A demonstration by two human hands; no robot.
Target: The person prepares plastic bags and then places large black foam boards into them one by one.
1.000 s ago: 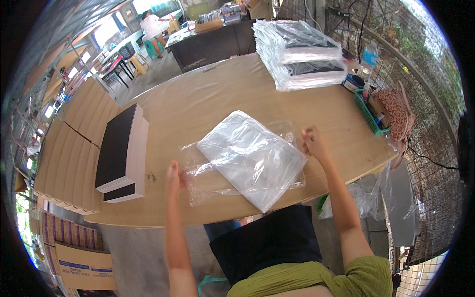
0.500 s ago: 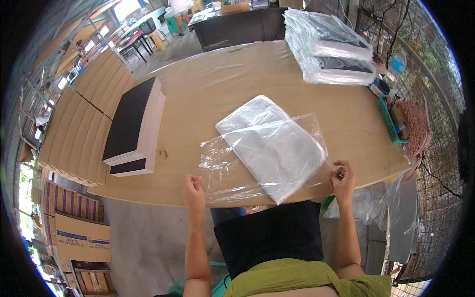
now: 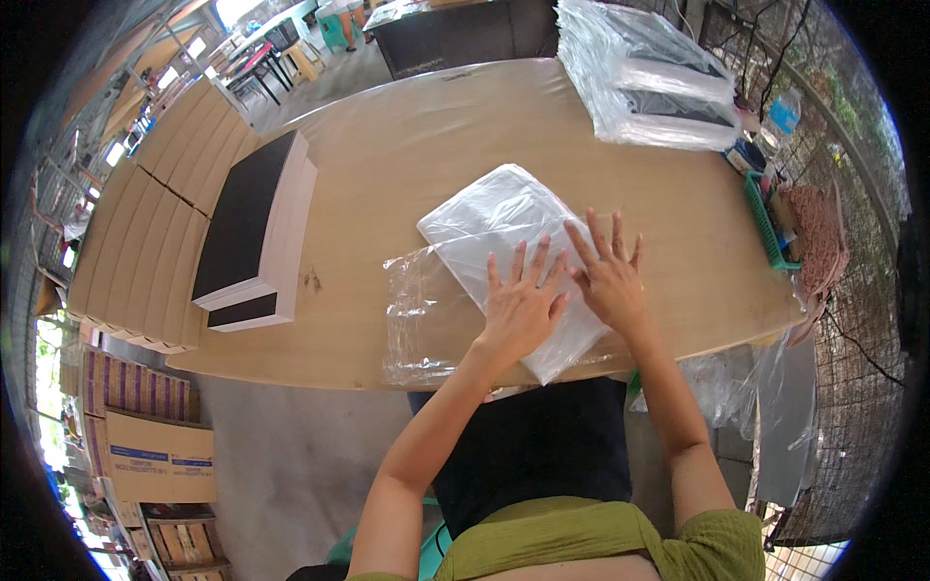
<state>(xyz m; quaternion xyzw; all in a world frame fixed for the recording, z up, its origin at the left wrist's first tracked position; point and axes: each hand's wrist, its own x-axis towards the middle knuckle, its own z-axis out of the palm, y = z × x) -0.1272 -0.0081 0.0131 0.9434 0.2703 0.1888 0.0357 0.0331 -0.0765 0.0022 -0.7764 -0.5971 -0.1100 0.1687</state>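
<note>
A clear plastic sheet or bag [image 3: 417, 315] lies across a stack of clear plastic bags [image 3: 475, 208] near the table's front edge. Both my hands rest flat on the plastic, side by side, with spread fingers and nothing gripped. My left hand [image 3: 523, 310] is over the middle of the stack. My right hand [image 3: 612, 276] lies just right of it, over the stack's right side. The clear sheet reaches out past the stack on the left, its edge crinkled. Part of the plastic is hidden under my hands.
Black-topped stacks of white-edged boards or paper [image 3: 257, 223] stand at the left, beside rows of brown cardboard packs [image 3: 145, 252]. Filled clear plastic packs [image 3: 659, 92] are piled at the back right. A green basket [image 3: 770, 228] sits on the right edge. Pinkish cord [image 3: 819, 232] hangs beside it.
Both hands have moved inward and forward from the sheet's near corners onto its middle. Their pinched fingers have opened and spread. The sheet now lies flatter on the stack. The view has shifted slightly.
</note>
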